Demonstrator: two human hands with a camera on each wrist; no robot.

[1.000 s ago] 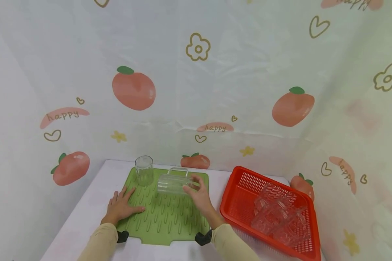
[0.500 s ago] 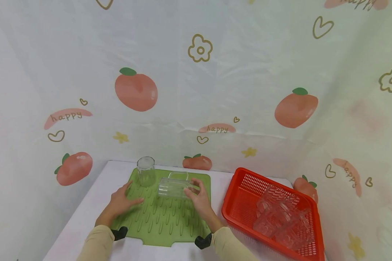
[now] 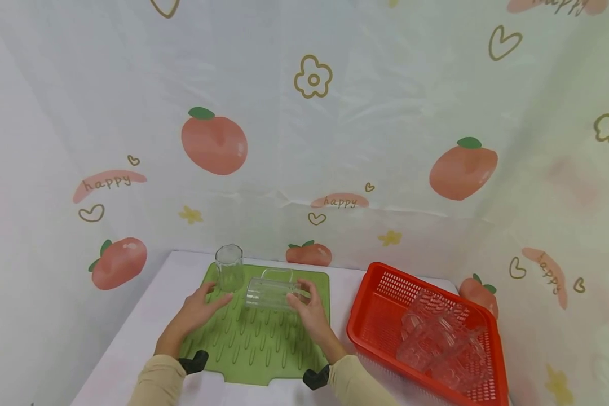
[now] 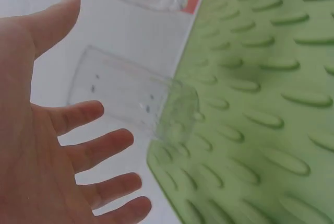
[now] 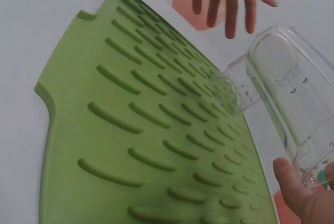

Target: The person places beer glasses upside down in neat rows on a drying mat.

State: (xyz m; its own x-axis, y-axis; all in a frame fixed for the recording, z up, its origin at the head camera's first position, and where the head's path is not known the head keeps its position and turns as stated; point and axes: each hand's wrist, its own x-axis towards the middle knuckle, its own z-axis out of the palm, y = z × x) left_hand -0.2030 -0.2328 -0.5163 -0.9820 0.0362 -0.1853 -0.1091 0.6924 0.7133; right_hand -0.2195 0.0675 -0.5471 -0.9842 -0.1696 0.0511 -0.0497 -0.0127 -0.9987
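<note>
My right hand (image 3: pixel 312 313) grips a clear glass mug (image 3: pixel 269 294) by one end, thumb in front and fingers behind. The mug lies sideways above the green ridged mat (image 3: pixel 256 344), its loop handle turned to the back. In the right wrist view the mug (image 5: pixel 297 85) is tilted, and the thumb (image 5: pixel 292 187) presses near its end. My left hand (image 3: pixel 198 310) holds nothing, its fingers spread near a clear glass (image 3: pixel 230 270) standing at the mat's back left corner. The left wrist view has this glass (image 4: pixel 130 93) just beyond the fingertips.
A red plastic basket (image 3: pixel 357 324) with several clear glass mugs (image 3: pixel 444 344) heaped in it stands to the right of the mat. Behind the white table (image 3: pixel 124 361) hangs a pale cloth (image 3: pixel 284 141) printed with fruit and flowers.
My left hand has lifted off the table beside the mat and moved right, toward the held mug. The right hand has lowered the mug slightly and kept its grip.
</note>
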